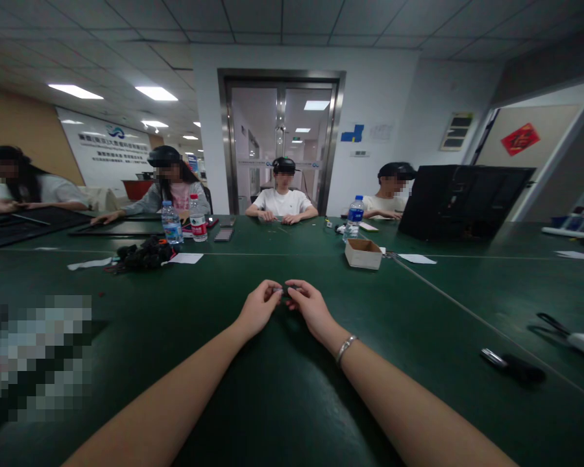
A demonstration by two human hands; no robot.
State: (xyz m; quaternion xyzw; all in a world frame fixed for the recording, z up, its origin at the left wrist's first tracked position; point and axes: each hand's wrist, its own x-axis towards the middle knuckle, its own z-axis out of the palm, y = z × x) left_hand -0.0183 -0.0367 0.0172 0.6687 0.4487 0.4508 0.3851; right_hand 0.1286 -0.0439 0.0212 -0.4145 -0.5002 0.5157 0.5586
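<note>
My left hand [257, 308] and my right hand [312, 308] meet just above the green table [272, 389], near the middle of the view. Each has its thumb and fingers pinched together. Between the fingertips a small dark thing [285, 292] shows; it is too small to name, and I cannot tell whether it is one piece or two. A silvery bracelet [346, 350] circles my right wrist. Beyond my right hand stands an open cardboard box [363, 258].
Two bottles, one blue-labelled [172, 227] and one red-labelled [197, 224], stand beyond a black tangled bundle [148, 254]. Another bottle [355, 214] stands behind the box. A black computer case [460, 201] and a black-handled tool [516, 368] are rightward. Several people sit across.
</note>
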